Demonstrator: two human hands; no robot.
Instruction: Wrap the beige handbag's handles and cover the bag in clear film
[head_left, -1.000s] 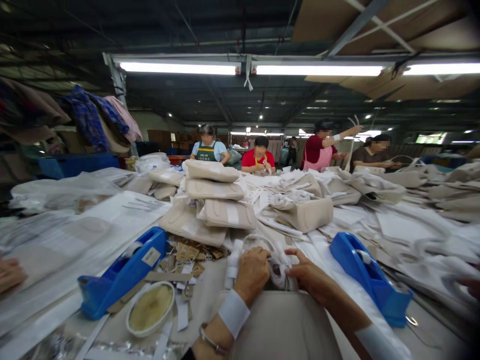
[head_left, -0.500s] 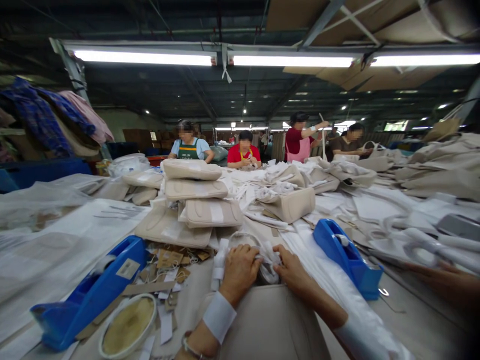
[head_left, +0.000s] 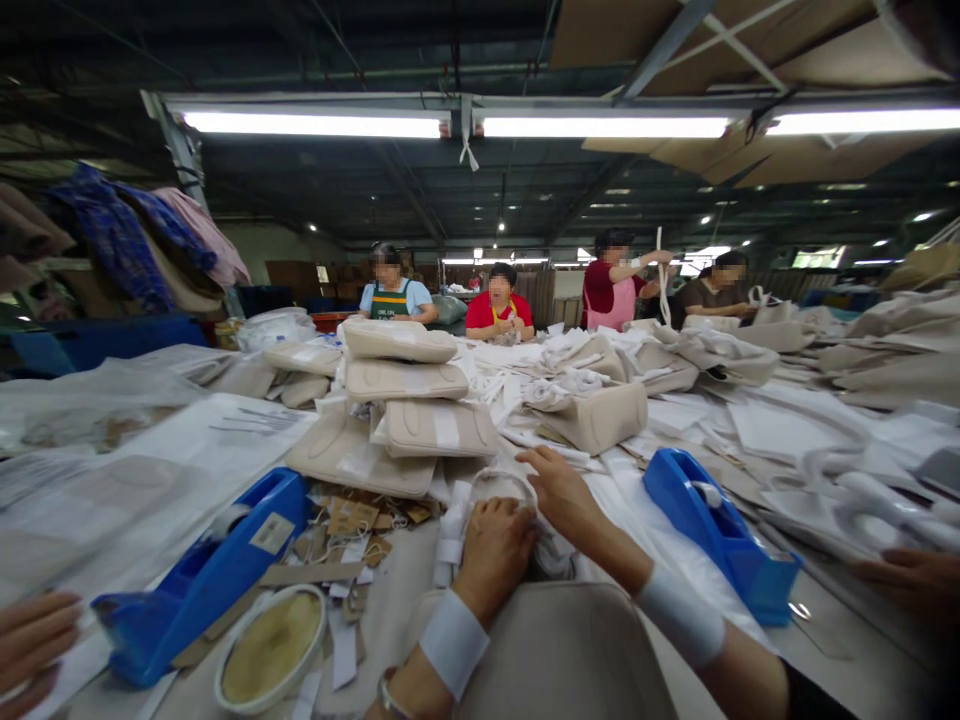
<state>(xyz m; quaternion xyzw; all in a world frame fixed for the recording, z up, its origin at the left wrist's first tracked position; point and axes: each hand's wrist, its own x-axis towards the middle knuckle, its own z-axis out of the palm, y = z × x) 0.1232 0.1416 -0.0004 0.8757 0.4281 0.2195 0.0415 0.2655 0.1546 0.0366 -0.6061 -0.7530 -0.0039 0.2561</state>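
On our crowded table [head_left: 394, 610], white-banded bags [head_left: 469, 432] lie stacked; the near bag [head_left: 566, 645] shows no band.
Our left hand [head_left: 495, 545] curls over the handle [head_left: 501, 482], grip unclear; our right hand [head_left: 568, 500] spreads open.

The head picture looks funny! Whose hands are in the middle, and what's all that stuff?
There's no robot: a person wears this camera on their head, looking forward and down. Their left hand is on some pale wrapped straps beside a beige bag. Their right hand is open nearby; touching is hard to tell. Around them are blue tape dispensers, a white bowl, cardboard tags and stacked beige bags. The hand at the far left edge is someone else's.
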